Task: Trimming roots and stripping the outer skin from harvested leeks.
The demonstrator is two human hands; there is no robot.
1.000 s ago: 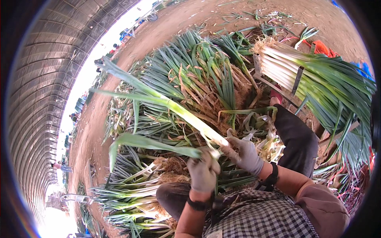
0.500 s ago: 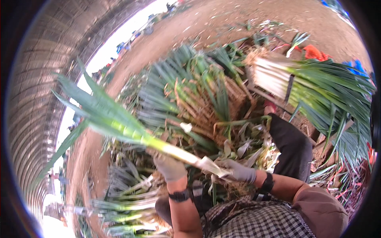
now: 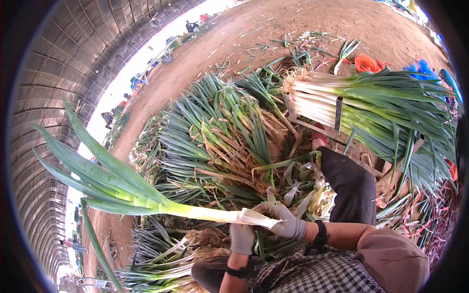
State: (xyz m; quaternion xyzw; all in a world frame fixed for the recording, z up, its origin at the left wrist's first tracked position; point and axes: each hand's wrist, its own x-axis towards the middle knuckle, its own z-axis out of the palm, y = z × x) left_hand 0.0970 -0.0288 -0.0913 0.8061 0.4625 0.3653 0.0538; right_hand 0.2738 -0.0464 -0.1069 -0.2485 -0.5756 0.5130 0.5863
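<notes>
A long leek (image 3: pixel 195 212) lies across in front of me, its broad green leaves fanned out to the left. My left hand (image 3: pixel 242 239), in a grey glove, is closed around its pale lower stalk from below; the stalk hides part of the fingers. At the white end, a loosened outer layer (image 3: pixel 258 218) peels away from the stalk. My right hand (image 3: pixel 284 221), also gloved, pinches at that end, its thumb and fingers bent together. Beyond my hands, a heap of untrimmed leeks (image 3: pixel 229 132) with brown roots lies on the ground.
Cleaned leeks (image 3: pixel 361 97) lie stacked on a metal rack (image 3: pixel 338 115) at the right. More leeks (image 3: pixel 171 261) lie by my left knee. Peeled scraps (image 3: pixel 303 190) lie ahead of my hands. Orange netting (image 3: pixel 367 63) and a blue bag (image 3: pixel 421 70) sit behind the rack.
The leek has swung lower and more level, its leaves dropping at the left. My left hand has shifted right and down, closer to my right hand at the white end.
</notes>
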